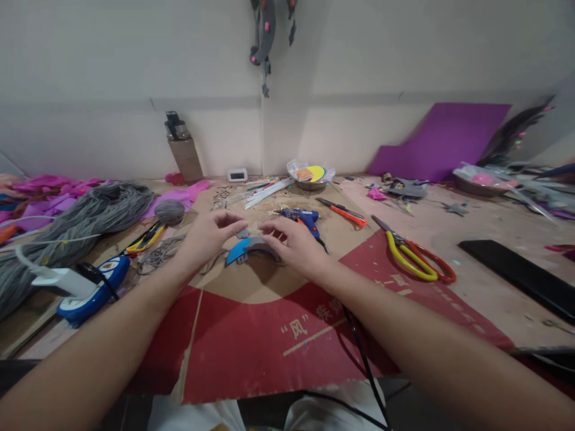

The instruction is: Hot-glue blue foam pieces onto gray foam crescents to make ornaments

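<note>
A curved felt piece, blue at its left end (238, 251) and grey along its arch (258, 245), lies on the cardboard between my hands. My left hand (214, 234) is above and left of it, thumb and forefinger brought together in a pinch; anything between them is too small to make out. Over the arch's right end is my right hand (291, 242), fingers curled toward the thumb and partly covering the felt; what they grip is hidden. A small grey scrap (243, 234) sits just below my left fingertips. Behind my right hand rests a blue glue gun (308, 220).
Yellow-and-red-handled scissors (415, 257), an orange utility knife (345, 212) and a black slab (516, 275) lie to the right. Grey yarn (94, 224), a yellow cutter (146, 237) and a blue power strip (96, 296) are left. A black cord (362, 353) crosses the table's front edge.
</note>
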{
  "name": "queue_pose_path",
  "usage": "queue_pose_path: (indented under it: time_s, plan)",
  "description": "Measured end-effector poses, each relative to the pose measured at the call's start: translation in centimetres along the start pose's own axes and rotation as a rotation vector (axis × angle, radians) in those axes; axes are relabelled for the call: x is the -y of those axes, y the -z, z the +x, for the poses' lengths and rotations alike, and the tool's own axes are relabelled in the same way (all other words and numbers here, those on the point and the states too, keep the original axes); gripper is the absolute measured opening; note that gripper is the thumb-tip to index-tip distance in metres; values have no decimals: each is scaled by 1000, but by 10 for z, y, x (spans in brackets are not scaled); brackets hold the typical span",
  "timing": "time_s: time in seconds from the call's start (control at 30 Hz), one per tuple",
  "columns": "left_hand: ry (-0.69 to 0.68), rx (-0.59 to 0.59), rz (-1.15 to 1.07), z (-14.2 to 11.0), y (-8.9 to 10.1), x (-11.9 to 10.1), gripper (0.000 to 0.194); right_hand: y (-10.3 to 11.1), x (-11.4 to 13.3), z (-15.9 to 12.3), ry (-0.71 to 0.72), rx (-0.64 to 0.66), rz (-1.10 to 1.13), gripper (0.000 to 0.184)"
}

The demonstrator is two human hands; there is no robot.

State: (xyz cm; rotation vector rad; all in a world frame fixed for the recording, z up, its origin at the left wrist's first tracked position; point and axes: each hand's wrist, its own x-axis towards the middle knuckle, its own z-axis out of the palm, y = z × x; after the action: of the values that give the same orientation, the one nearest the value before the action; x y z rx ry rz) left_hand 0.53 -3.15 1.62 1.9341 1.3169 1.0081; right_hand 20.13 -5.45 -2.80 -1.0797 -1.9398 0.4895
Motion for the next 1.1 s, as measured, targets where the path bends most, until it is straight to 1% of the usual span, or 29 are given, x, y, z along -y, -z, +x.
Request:
queue_pose_path:
  time_s: [0.07,0.13,0.2,0.3,0.37,0.47,0.53,0.6,0.63,0.7,0.77,0.83,0.93,1.03,1.1]
  plan:
    - [50,16,-121,-1,-4,-2,23,2,5,-1,-40,-69,214,21]
    - [54,29,-178,0,-7,-3,24,4,10,-2,-43,-95,374,21]
    - [26,57,-182,3,-9,-6,26,5,16,-3,-38,-116,452,19]
    - [-48,112,-152,9,-14,-15,26,7,22,-4,-34,-160,488,17]
    - [-108,106,-102,12,-19,-22,24,9,23,-3,-37,-207,484,15]
    - [-191,23,34,10,-26,-27,22,15,23,-3,-43,-280,384,10]
    - [-215,-33,106,6,-29,-24,23,18,22,-4,-19,-292,237,7]
    - [-189,-66,119,-1,-31,-18,26,18,21,-5,49,-271,44,7]
    - [-164,-72,97,-3,-30,-15,27,18,21,-6,90,-256,-47,8]
    - [-143,-32,51,-8,-29,-11,25,16,21,-6,153,-228,-170,9]
    - [-127,6,-11,-10,-27,-9,22,13,21,-6,138,-201,-168,8]
    - [-84,33,-105,-10,-27,-10,17,12,22,-6,55,-169,-52,7]
    - [3,73,-336,-7,-29,-8,15,12,23,-5,-59,-138,196,10]
    - [44,129,-590,-4,-34,-3,23,12,24,-5,-93,-138,381,14]
    - [57,152,-684,-2,-37,-1,29,12,25,-6,-87,-147,444,15]
